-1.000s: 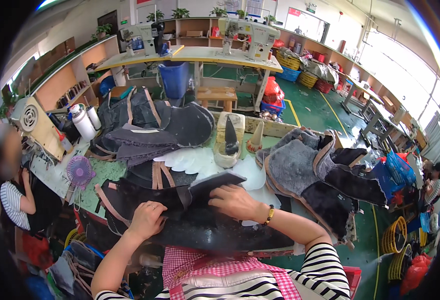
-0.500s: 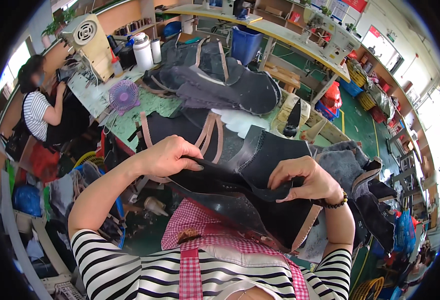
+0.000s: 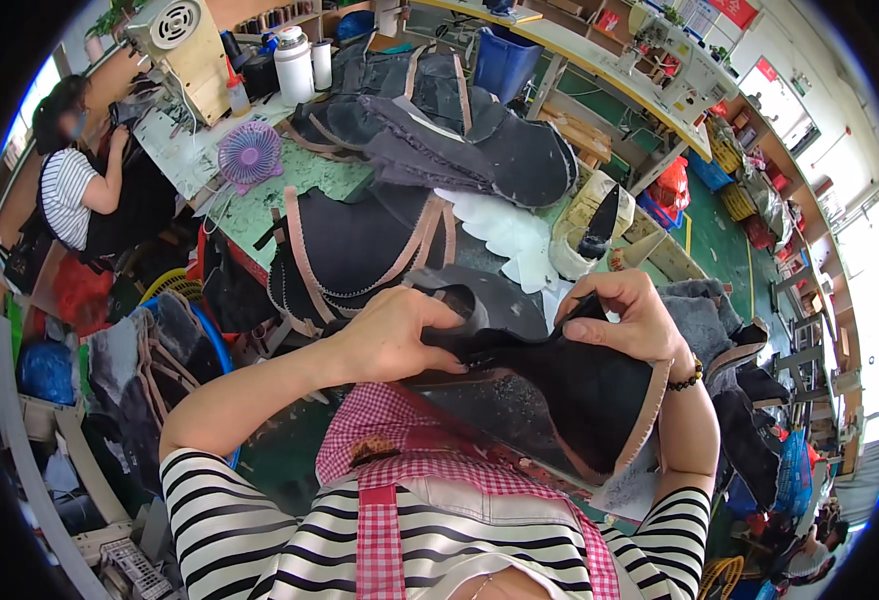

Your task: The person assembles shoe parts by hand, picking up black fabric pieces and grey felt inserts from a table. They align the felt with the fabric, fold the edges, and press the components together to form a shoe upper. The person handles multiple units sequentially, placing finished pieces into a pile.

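Both my hands grip a floppy black leather piece [image 3: 585, 390] with a pinkish-tan notched border, held in front of my apron. My left hand [image 3: 400, 330] pinches a folded dark edge of it between thumb and fingers. At the other end of that edge my right hand [image 3: 622, 318] is closed, thumb on top, with the material bunched upright at the fingertips. Just beyond my left hand lie black pieces with tan edging [image 3: 355, 235]. A white scalloped sheet [image 3: 505, 235] rests past my right hand, beside a stained tub [image 3: 575, 250] holding a black-bladed tool or brush.
Dark fleece-lined pieces [image 3: 430, 150] are heaped on the green worktop. A purple fan [image 3: 250, 155], a white flask [image 3: 294, 68] and a sewing machine [image 3: 182, 65] stand back left. A seated co-worker [image 3: 75, 170] is at the left. More grey pieces [image 3: 705, 310] hang right.
My left hand has moved right and down along the edge, closer to my right hand. My right hand has shifted slightly up and right. The held piece is folded differently, and the view has shifted.
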Demonstrator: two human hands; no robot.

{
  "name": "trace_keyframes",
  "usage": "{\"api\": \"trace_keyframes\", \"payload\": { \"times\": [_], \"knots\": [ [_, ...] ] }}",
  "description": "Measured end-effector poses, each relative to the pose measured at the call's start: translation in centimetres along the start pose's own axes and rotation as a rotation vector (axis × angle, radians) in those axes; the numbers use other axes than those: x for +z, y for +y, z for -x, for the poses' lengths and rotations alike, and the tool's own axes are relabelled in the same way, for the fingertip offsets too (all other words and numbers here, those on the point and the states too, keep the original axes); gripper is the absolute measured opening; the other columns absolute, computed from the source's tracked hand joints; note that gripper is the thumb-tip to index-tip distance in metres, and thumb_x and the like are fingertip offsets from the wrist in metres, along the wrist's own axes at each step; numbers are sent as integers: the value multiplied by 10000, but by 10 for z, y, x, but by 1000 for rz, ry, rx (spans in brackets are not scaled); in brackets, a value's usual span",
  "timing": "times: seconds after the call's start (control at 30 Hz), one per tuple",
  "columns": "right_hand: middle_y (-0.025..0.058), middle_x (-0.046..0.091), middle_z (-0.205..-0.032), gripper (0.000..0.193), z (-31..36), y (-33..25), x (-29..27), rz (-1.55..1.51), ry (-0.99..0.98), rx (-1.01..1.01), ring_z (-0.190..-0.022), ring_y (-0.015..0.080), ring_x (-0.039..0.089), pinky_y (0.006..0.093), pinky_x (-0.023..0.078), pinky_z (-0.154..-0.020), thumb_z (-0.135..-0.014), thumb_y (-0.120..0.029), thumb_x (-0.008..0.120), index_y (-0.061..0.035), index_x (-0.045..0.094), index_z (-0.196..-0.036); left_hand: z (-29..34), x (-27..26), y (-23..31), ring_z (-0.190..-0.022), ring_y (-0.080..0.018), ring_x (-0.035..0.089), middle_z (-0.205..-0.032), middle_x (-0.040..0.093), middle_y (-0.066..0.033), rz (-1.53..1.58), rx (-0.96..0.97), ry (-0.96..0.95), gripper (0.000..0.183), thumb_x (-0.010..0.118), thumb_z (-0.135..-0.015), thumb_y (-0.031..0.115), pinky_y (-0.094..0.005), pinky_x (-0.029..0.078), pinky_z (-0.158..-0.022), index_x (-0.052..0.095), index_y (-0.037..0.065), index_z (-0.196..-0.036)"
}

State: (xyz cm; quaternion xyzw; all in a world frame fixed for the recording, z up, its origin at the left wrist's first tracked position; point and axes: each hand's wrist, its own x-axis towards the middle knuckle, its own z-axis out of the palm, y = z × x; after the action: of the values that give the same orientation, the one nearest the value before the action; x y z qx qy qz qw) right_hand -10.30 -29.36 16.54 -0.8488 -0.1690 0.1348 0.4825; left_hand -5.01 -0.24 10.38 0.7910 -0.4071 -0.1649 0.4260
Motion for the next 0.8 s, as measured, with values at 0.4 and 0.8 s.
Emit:
{"api": "trace_keyframes", "payload": {
  "times": [0.4, 0.8],
  "knots": [
    [5, 633, -864, 172, -18, -5, 4, -336, 180, -87, -801, 65, 575, 222, 467, -727, -852, -57, 710, 30, 619, -969, -8, 0, 21, -641, -259, 638, -760, 672, -153, 207, -25, 187, 210, 746, -773, 173, -325, 485, -636, 710, 1, -888],
    [-32, 600, -713, 178, -12, -25, -5, 148, 316, -206, -595, 15, 444, 206, 360, -529, -757, -113, 801, -28, 669, -842, -9, -28, 39, -612, -240, 577, -630, 567, -66, -184, 499, 236, 206, 791, -638, 76, -349, 432, -614, 721, 48, -829]
  ]
}}
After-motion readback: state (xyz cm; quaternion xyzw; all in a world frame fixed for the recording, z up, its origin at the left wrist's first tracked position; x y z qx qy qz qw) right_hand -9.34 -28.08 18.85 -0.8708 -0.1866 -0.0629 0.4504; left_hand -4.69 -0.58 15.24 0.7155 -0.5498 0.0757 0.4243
